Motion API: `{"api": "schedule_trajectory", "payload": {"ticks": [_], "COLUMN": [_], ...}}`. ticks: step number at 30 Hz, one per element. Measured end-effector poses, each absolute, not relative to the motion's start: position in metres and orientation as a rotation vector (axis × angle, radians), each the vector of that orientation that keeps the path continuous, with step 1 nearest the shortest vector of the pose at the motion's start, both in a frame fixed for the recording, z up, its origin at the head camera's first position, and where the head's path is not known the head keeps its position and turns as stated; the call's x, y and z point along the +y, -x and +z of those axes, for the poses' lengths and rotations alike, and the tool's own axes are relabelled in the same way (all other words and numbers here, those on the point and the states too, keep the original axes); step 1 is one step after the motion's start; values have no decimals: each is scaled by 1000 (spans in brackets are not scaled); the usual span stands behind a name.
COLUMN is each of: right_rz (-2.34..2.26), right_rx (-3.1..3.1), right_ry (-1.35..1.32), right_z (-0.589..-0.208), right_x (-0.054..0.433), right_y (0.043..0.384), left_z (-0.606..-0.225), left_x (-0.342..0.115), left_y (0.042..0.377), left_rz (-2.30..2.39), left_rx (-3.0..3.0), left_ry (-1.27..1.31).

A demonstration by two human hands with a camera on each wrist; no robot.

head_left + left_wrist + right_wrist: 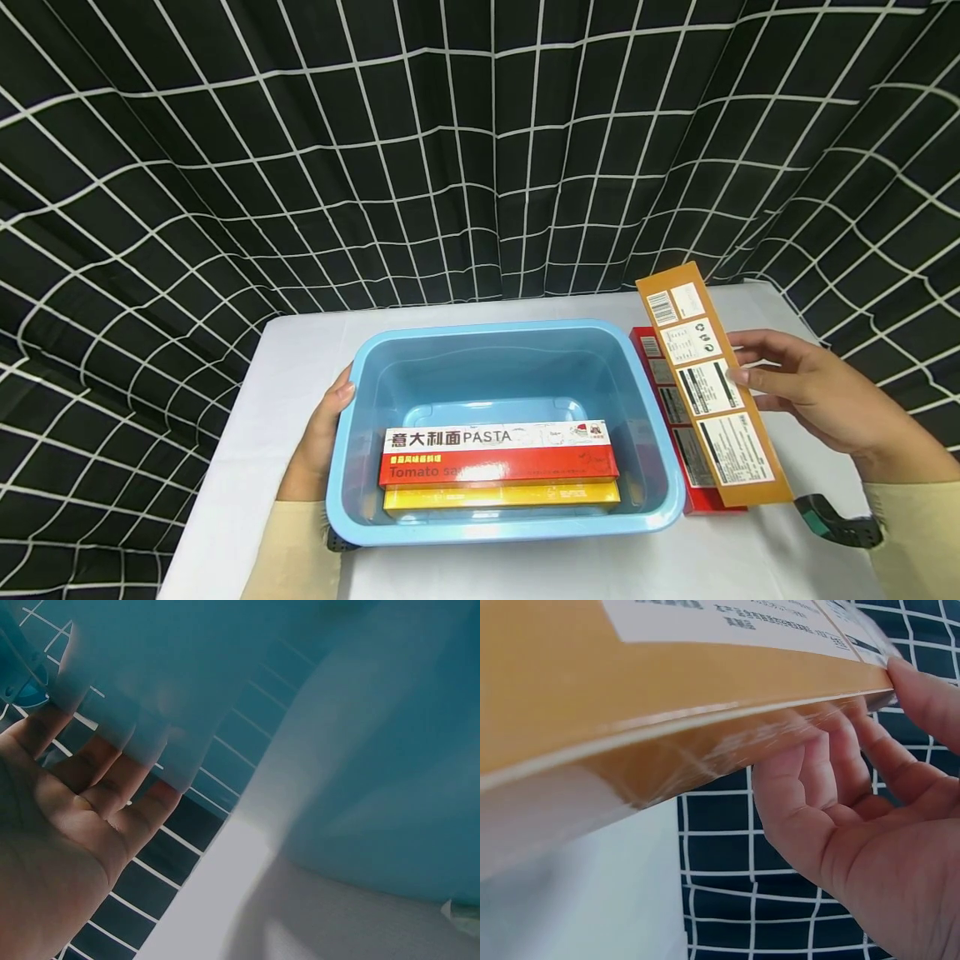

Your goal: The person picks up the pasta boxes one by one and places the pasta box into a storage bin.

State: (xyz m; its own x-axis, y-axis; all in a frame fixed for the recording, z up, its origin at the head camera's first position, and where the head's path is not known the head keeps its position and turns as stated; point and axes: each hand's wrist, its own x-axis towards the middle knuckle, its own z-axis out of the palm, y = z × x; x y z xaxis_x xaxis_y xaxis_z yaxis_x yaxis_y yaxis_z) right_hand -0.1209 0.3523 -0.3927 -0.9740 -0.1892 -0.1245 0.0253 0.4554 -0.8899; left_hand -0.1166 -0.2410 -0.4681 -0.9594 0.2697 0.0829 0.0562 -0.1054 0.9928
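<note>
My right hand [806, 383] pinches the right long edge of an orange-brown box [712, 379], thumb on its labelled face and fingers beneath. The right wrist view shows this grip on the glossy box [705, 682], held tilted above a red box [678, 417] lying on the table. At the left side of a blue plastic tub [495, 537], my left hand [326, 421] holds the rim. In the left wrist view, the fingertips of that hand [82, 817] pass behind the translucent blue plastic. Inside the tub lie a red-and-white pasta box [498, 467] and a yellow box [502, 497], partly covered by it.
A white-covered table [247, 467] bears the tub and the red box. Black curtains with a white grid [465, 167] stand behind and at both sides. The tub's near rim lies close to my forearms.
</note>
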Motion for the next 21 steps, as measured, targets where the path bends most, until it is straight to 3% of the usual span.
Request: {"api": "schedule_trajectory", "payload": {"ticks": [21], "right_rz": [-1514], "right_rx": [2552], "right_ry": [199], "right_z": [-372], "right_x": [340], "right_y": [120], "left_z": [-468], "left_x": [-241], "left_y": [116], "left_rz": [2201], "left_rx": [1994], "left_ry": [-383]}}
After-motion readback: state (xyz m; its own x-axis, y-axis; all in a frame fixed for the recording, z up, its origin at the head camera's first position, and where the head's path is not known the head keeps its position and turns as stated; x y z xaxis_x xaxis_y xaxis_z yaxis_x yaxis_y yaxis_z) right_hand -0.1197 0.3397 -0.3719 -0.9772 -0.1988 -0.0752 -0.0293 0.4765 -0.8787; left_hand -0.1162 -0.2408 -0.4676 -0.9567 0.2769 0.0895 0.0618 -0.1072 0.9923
